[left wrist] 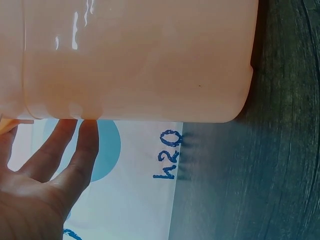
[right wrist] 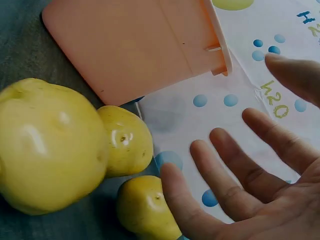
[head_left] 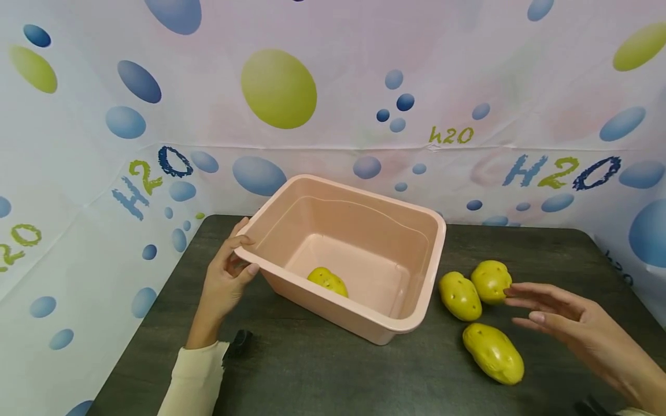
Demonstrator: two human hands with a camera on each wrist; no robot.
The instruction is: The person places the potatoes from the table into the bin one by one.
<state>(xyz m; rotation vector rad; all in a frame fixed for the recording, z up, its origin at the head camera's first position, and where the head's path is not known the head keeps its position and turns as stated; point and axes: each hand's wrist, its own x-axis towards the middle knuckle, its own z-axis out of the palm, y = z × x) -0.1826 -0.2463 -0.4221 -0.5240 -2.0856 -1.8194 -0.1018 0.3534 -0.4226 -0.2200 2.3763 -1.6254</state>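
A pink plastic basin stands at an angle on the table, with one yellow potato on its floor. My left hand grips the basin's left corner by the rim, thumb in front; the left wrist view shows fingers against the basin's wall. To the right of the basin lie two potatoes side by side, a nearer-left one and a rounder one. A longer potato lies in front of them. Beside these my right hand hovers with fingers extended and apart, holding nothing.
The dark wooden table reaches back to a white sheet printed with coloured bubbles and H2O lettering, which also runs along the left side. A black strap part shows at the left wrist.
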